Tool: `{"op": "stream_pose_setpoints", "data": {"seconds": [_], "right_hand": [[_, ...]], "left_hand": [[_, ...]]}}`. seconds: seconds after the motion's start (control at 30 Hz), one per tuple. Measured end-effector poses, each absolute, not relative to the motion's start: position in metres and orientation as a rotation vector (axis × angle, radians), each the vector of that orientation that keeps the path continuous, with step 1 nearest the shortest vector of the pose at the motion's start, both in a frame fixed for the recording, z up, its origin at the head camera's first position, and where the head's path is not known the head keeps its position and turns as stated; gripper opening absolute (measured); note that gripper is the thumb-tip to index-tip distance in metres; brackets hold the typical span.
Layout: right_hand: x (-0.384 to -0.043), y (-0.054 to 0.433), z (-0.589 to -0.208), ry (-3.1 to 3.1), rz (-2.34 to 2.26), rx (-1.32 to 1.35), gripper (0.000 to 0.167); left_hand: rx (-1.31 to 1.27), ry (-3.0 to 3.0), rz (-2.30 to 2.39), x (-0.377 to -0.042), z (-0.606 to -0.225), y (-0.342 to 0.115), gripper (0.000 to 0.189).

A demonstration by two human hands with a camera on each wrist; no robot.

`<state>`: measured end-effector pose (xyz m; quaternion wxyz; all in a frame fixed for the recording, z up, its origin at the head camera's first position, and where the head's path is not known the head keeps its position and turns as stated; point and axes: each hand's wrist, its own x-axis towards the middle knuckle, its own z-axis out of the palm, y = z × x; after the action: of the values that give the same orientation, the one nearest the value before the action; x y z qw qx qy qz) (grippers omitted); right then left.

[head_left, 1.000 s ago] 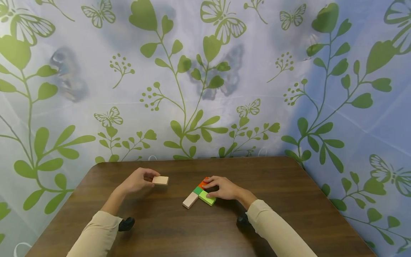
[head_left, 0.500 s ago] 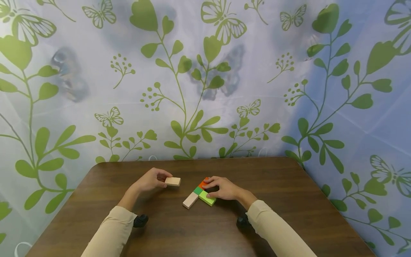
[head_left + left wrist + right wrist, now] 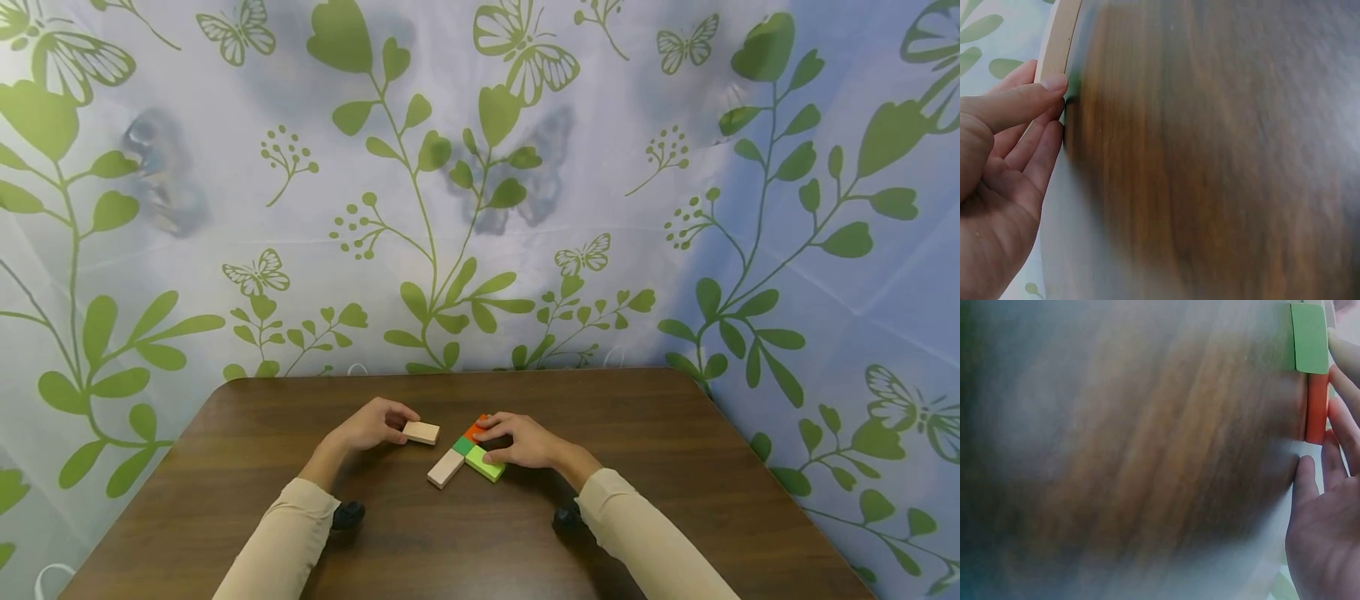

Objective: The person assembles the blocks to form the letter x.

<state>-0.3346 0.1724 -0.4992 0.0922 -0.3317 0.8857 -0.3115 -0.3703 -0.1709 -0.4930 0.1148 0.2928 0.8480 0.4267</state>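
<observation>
My left hand (image 3: 378, 423) pinches a pale wooden block (image 3: 422, 432) by its left end, left of a small group of blocks. In the left wrist view, the thumb lies along the edge of that block (image 3: 1060, 44). An orange block (image 3: 472, 432), a small green block (image 3: 462, 447) and a second pale block (image 3: 446, 469) form a slanting row, with a lime green block (image 3: 483, 463) branching off to the right. My right hand (image 3: 528, 442) rests over the group, fingertips on the orange block and thumb on the lime green one, partly covering both.
Brown wooden table (image 3: 450, 550) lies under both hands, with its far edge along a curtain (image 3: 450, 208) printed with green leaves and butterflies. Dark wrist cameras hang below each sleeve.
My left hand has carried the pale block to the right and slightly nearer, toward the group, tilting its right end nearer. My right hand and the grouped blocks have stayed in place.
</observation>
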Motion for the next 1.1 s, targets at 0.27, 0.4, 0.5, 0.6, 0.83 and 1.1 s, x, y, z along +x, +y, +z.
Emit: {"op": "stream_pose_setpoints", "data": {"seconds": [0.27,0.4,0.5,0.6,0.83,1.1], "right_hand": [[-0.337,0.172,-0.501,2.64,-0.909,-0.998,0.045],[-0.337,0.172,-0.501,2.645,-0.899,-1.002,0.045],[-0.336,0.171,-0.499,2.644,-0.897,-0.993,0.044],[-0.336,0.171,-0.497,2.647,-0.89,-0.993,0.044],[-0.335,0.171,-0.497,2.665,-0.888,-0.986,0.047],[-0.333,0.17,-0.497,2.667,-0.88,-0.981,0.047]], "left_hand": [[0.866,2.461,1.24,-0.372,-0.492,-0.155,0.034],[0.91,2.456,1.213,-0.372,-0.491,-0.148,0.034],[0.919,2.462,1.194,-0.372,-0.491,-0.144,0.034],[0.942,2.488,1.158,-0.372,-0.491,-0.141,0.033],[0.963,2.535,1.103,-0.369,-0.491,-0.132,0.032],[0.93,2.557,1.113,-0.365,-0.492,-0.127,0.034]]}}
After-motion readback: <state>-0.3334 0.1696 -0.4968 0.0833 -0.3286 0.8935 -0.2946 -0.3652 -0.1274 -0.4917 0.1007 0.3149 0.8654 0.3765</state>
